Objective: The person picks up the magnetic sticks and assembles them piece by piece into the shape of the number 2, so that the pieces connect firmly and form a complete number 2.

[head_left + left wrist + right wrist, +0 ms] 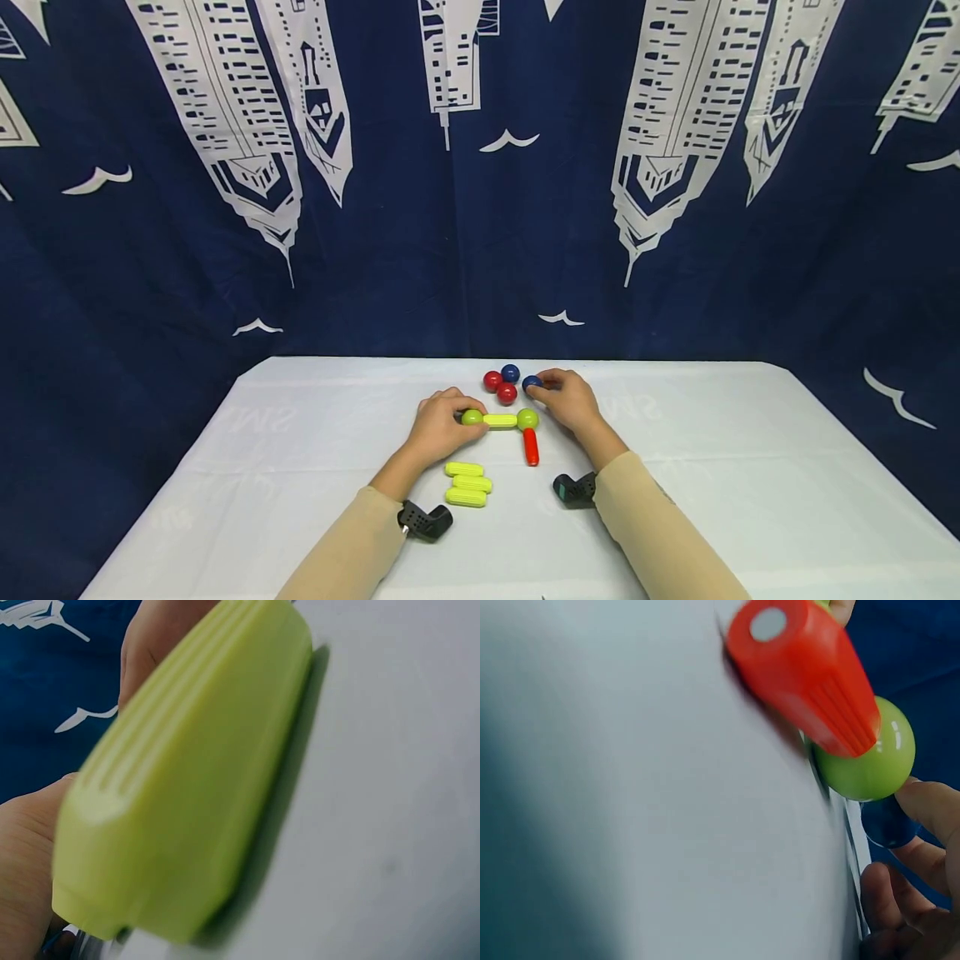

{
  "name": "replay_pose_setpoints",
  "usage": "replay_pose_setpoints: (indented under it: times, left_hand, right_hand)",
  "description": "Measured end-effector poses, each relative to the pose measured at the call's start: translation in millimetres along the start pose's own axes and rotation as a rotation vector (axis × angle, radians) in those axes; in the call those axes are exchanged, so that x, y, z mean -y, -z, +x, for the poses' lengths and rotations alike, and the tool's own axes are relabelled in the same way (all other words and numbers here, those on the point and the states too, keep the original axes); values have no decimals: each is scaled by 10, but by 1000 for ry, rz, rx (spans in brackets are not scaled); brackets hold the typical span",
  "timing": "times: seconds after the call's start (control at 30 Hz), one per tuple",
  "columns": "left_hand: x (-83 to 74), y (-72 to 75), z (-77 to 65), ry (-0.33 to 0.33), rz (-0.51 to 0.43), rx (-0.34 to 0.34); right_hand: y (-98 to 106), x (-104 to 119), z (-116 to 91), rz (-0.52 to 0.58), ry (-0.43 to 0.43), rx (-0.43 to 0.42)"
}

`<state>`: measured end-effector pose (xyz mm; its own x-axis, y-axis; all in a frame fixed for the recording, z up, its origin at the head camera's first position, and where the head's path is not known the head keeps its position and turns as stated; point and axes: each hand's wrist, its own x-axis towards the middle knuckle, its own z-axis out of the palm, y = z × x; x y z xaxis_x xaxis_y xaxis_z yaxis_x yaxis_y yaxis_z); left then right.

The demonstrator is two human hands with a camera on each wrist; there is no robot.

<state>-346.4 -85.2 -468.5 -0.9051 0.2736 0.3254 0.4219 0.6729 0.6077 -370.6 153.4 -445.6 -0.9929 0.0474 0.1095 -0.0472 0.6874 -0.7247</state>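
Note:
My left hand (442, 423) grips a green ball (472, 417) at the left end of a joined piece. From that ball a yellow rod (500, 421) runs to a second green ball (527, 418), where a red rod (531, 447) points toward me. The red rod's near end shows a pale round disc in the right wrist view. Behind the second green ball, my right hand (567, 401) pinches a blue ball (532, 382) between thumb and fingers. Something dark shows beside the left hand's ball, too small to tell.
Two red balls (507, 393) and another blue ball (510, 372) cluster at the back of the white table (315, 467). Several loose yellow rods (468, 483) lie side by side nearer me, one large in the left wrist view. A dark blue printed curtain (465, 250) hangs behind.

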Motion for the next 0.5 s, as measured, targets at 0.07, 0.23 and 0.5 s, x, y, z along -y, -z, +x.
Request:
replay_pose_setpoints:
  times: [0.07,0.23,0.5]
  left_hand:
    - [3,-2,2,1,1,1]
    - [13,-9,2,-11,4,-8]
    - [12,-9,-2,-22,3,-13]
  right_hand:
    - [10,-6,-36,27,-7,0]
    - [41,-18,-164,105,-37,5]
    - [118,-12,-485,252,-24,36]
